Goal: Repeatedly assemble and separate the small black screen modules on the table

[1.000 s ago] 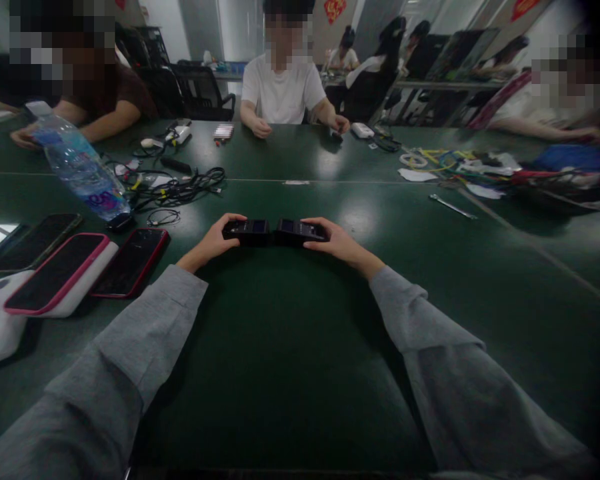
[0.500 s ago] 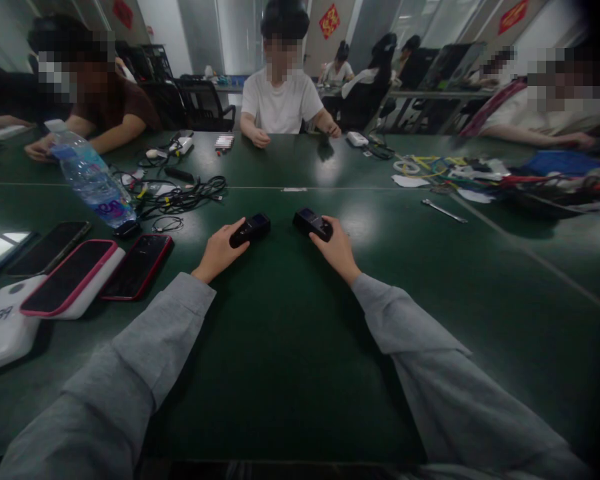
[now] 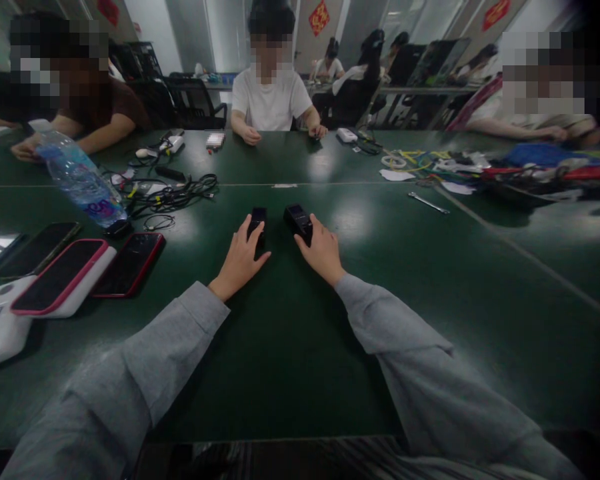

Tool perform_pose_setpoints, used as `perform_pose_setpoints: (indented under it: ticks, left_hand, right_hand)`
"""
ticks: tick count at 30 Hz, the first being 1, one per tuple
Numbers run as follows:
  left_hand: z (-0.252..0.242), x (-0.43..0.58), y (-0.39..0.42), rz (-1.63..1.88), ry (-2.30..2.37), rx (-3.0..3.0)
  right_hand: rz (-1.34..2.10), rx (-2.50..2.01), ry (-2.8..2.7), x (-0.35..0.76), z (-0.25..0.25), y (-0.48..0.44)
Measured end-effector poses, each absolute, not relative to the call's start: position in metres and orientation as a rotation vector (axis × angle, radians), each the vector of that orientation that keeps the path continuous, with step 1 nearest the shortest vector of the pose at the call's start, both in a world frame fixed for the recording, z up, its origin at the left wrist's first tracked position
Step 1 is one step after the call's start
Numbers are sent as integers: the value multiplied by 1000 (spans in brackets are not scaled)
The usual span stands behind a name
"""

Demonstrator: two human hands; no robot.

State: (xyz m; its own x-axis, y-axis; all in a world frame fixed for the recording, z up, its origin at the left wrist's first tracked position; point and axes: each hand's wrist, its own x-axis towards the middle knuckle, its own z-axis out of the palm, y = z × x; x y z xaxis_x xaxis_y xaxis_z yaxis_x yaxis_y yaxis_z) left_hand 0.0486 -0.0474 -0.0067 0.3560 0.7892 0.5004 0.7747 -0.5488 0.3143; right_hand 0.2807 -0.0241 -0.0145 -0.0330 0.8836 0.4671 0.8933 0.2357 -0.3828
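Observation:
My left hand is at the middle of the green table, its thumb spread away from its fingers. Just past its fingertips a small black device with a screen stands on the tabletop, partly hidden by the fingers, which seem to rest on its side. To the right, my right hand has its thumb and fingers around the near end of a second black device with a small screen. A narrow gap separates the two devices, and their exact kind cannot be made out.
Left of my arm are phones, a white case marked 39 and a tilted water bottle. Black cables lie behind. A wrench and a heap of cables are at right. A person in white sits opposite.
My left hand has loosened its grip and spread its fingers; its device now points more straight ahead. The right hand still holds its device, turned slightly. The whole view has shifted a little.

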Motion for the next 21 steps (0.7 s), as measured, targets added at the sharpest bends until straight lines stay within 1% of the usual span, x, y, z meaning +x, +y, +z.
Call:
perform_pose_setpoints:
  ticks: [7,10,13,17,21]
  left_hand:
    - [-8,55,-28,854,1378,2587]
    - [-8,54,-26,862,1288,2617]
    - [-7,57,-27,855,1325,2601]
    - [-6,69,-25,883,1392,2591]
    - [-2,81,-28,942,1352,2635]
  right_hand:
    - [-96,-1413,-2069,277,-7,-24]
    - [-7,-1451,-2056,278,-7,-23]
    - [78,-1520,-2030,279,-7,-23]
    - [68,-1563,-2026,279,-7,-23]
    - [76,-1552,-2019,279,-7,-23]
